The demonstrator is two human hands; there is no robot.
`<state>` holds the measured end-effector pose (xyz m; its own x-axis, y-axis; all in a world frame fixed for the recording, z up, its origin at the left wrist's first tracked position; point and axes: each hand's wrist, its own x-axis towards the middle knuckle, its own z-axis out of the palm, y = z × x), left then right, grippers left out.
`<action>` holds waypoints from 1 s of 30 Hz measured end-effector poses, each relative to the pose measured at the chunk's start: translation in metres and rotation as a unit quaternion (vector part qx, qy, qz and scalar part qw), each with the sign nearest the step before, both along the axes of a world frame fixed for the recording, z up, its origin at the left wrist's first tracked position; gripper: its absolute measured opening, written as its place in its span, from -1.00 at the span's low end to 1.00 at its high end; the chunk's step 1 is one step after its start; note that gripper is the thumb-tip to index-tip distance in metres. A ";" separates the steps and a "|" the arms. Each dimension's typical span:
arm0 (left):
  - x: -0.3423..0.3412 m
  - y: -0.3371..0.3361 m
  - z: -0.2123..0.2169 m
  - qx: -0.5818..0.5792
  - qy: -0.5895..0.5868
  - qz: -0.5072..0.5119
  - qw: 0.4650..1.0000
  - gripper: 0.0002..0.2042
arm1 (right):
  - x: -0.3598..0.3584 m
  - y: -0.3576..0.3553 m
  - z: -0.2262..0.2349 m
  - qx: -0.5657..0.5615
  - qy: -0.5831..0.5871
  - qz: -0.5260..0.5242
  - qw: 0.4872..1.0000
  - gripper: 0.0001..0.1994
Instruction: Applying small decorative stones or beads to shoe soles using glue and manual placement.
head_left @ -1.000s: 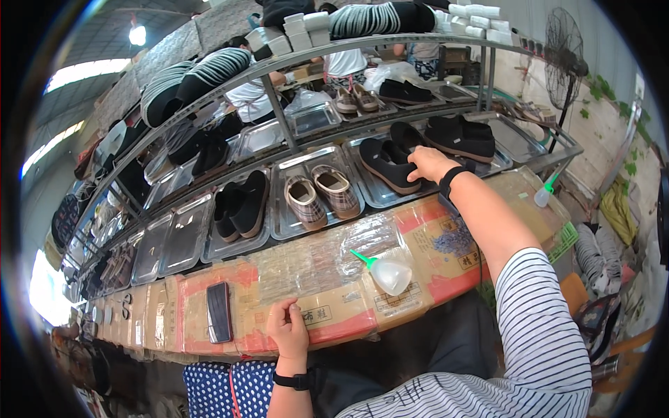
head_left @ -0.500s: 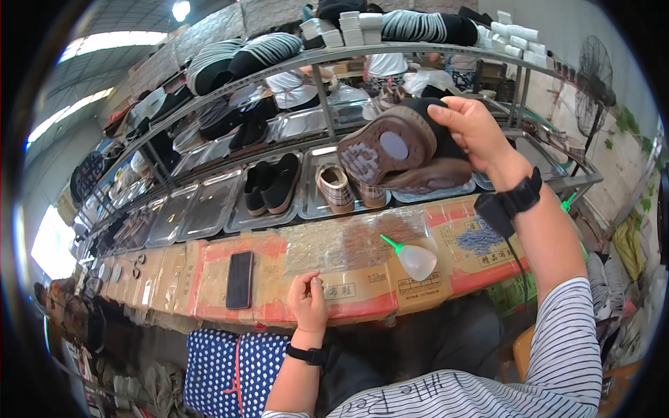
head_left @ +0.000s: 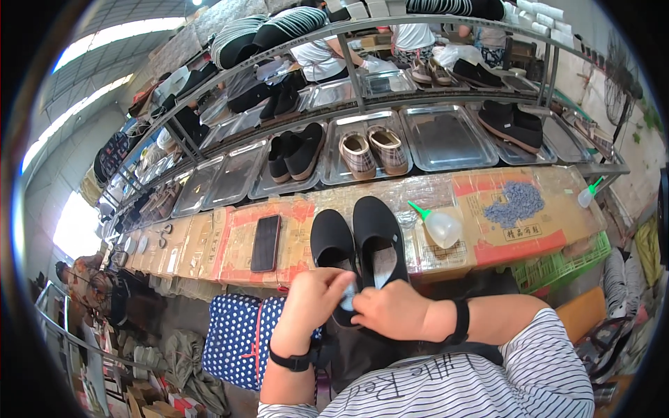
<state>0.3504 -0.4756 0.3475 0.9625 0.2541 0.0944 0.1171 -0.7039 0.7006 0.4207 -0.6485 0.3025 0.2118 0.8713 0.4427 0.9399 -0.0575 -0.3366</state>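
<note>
Two black slip-on shoes stand side by side on the cardboard-covered bench, toes away from me: the left shoe [head_left: 330, 233] and the right shoe [head_left: 378, 221]. Pale insoles show inside their openings. At the heel of the left shoe my two hands meet. My left hand [head_left: 310, 299] is closed, thumb and finger pinching a small pale blue piece [head_left: 348, 299]. My right hand [head_left: 392, 310] is closed against the same piece from the other side, close to the right shoe's heel. Fingers partly cover the piece, so its exact kind cannot be made out.
A phone [head_left: 266, 242] lies left of the shoes. On the right are a squeeze bottle with a green nozzle [head_left: 442, 228], a heap of grey-blue bits [head_left: 517, 203] and another green-tipped bottle [head_left: 587, 195]. Behind, a metal rack holds trays [head_left: 446, 139] and plaid shoes [head_left: 373, 150].
My right hand has set down the shoes it held up with soles showing. My left hand has come to the shoe's heel, meeting the right at the pale blue piece. The view has shifted.
</note>
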 end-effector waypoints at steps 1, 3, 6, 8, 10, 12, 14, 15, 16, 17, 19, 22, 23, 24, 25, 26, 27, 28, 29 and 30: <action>0.006 -0.005 0.000 0.050 0.051 -0.015 0.997 -0.58 | -0.008 0.001 -0.003 -0.009 0.004 0.017 1.000 -0.79; 0.024 -0.014 -0.016 0.192 0.097 -0.014 0.976 -0.51 | -0.020 0.000 -0.012 -0.008 0.014 0.042 0.999 -0.86; 0.041 -0.010 -0.060 0.192 0.062 0.016 0.979 -0.60 | -0.014 -0.016 -0.014 -0.017 0.046 0.084 0.995 -0.90; 0.033 0.006 -0.072 0.168 -0.076 0.025 0.983 -0.70 | -0.001 -0.032 0.005 0.103 0.075 0.091 0.988 -0.89; 0.019 0.007 -0.066 0.133 -0.105 0.044 0.985 -0.83 | 0.025 -0.051 0.013 0.200 0.020 -0.002 0.980 -0.89; 0.002 0.002 -0.058 0.018 -0.149 0.064 0.987 -0.85 | 0.054 -0.069 -0.006 0.222 0.073 -0.235 0.943 -0.82; -0.010 -0.009 -0.061 -0.125 -0.186 0.070 0.972 -0.75 | 0.076 -0.080 -0.014 0.178 0.013 -0.306 0.935 -0.60; -0.015 -0.025 -0.047 -0.417 -0.187 0.100 0.884 -0.69 | 0.086 -0.081 -0.027 0.164 0.006 -0.347 0.924 -0.46; -0.020 -0.033 -0.038 -0.670 -0.175 0.123 0.711 -0.61 | 0.093 -0.081 -0.039 0.149 -0.001 -0.383 0.912 -0.33; -0.024 -0.032 -0.040 -0.668 -0.176 0.130 0.711 -0.61 | 0.097 -0.081 -0.049 0.134 0.010 -0.367 0.921 -0.17; -0.029 -0.034 -0.049 -0.659 -0.175 0.139 0.718 -0.61 | 0.105 -0.083 -0.066 0.136 0.015 -0.365 0.921 -0.19; -0.044 -0.041 -0.062 -0.645 -0.176 0.160 0.726 -0.61 | 0.104 -0.083 -0.072 0.196 0.135 -0.332 0.913 -0.23; -0.043 -0.040 -0.063 -0.640 -0.177 0.168 0.728 -0.61 | 0.101 -0.082 -0.070 0.249 0.248 -0.300 0.887 -0.24; -0.050 -0.040 -0.069 -0.635 -0.178 0.176 0.731 -0.61 | 0.097 -0.081 -0.068 0.245 0.253 -0.295 0.888 -0.24; -0.052 -0.040 -0.073 -0.631 -0.177 0.181 0.733 -0.62 | 0.091 -0.084 -0.062 0.307 0.459 -0.201 0.809 -0.26; -0.057 -0.036 -0.077 -0.628 -0.178 0.187 0.735 -0.62 | 0.085 -0.087 -0.057 0.349 0.637 -0.098 0.680 -0.27; -0.053 -0.037 -0.078 -0.624 -0.177 0.190 0.737 -0.62 | 0.075 -0.087 -0.053 0.345 0.640 -0.098 0.680 -0.27; -0.056 -0.038 -0.082 -0.620 -0.176 0.193 0.740 -0.62 | 0.064 -0.085 -0.048 0.321 0.593 -0.097 0.731 -0.26; -0.056 -0.036 -0.085 -0.617 -0.174 0.196 0.742 -0.62 | 0.055 -0.082 -0.046 0.296 0.544 -0.096 0.779 -0.24; -0.058 -0.041 -0.090 -0.614 -0.173 0.199 0.744 -0.62 | 0.048 -0.080 -0.045 0.292 0.545 -0.096 0.780 -0.24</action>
